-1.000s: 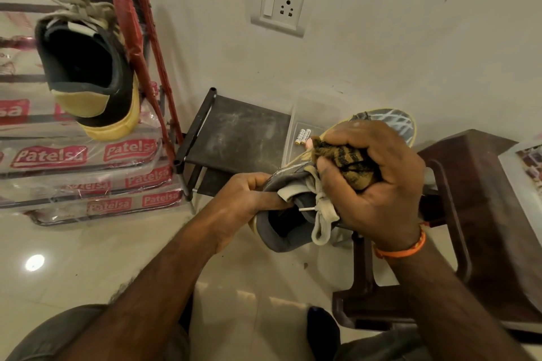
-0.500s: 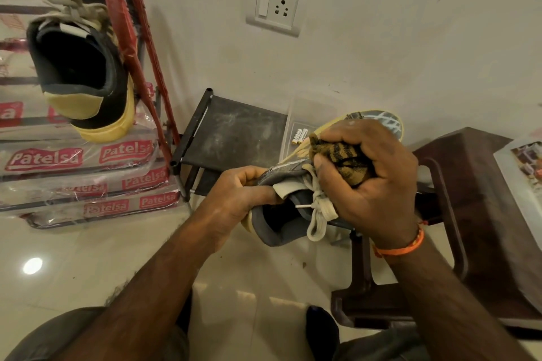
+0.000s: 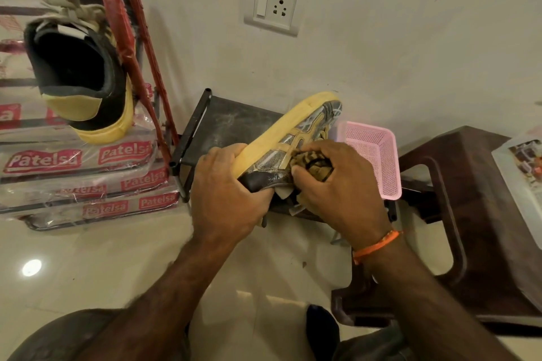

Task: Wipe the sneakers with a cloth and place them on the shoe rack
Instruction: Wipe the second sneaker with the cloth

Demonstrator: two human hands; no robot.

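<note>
A: Item one, step in hand?

B: Wiping, as judged. A grey and yellow sneaker [image 3: 296, 138] is held in the air above the floor, turned on its side, the yellow sole facing left, toe toward the wall. Its heel end is gripped by the left hand [image 3: 231, 193], fingers curled round the sole edge. A striped brown cloth [image 3: 313, 164] is bunched in the right hand [image 3: 334, 187], fingers closed over it, and is pressed against the side panel of the upper.

A: Item two, what is called for next?

B: Probably further strokes along the upper and sole, the shoe being steadied by the left hand. Afterwards a place is to be found on the red shoe rack [image 3: 132, 47], where a black and yellow sneaker [image 3: 79, 67] is already lodged, heel outward.

A: Item three, containers?

B: A pink mesh basket [image 3: 378, 155] is recorded behind the right hand; no contents can be made out. A white tray [image 3: 516, 182] on the brown stool [image 3: 481, 214] is entered; printed paper appears to be in it.
</note>
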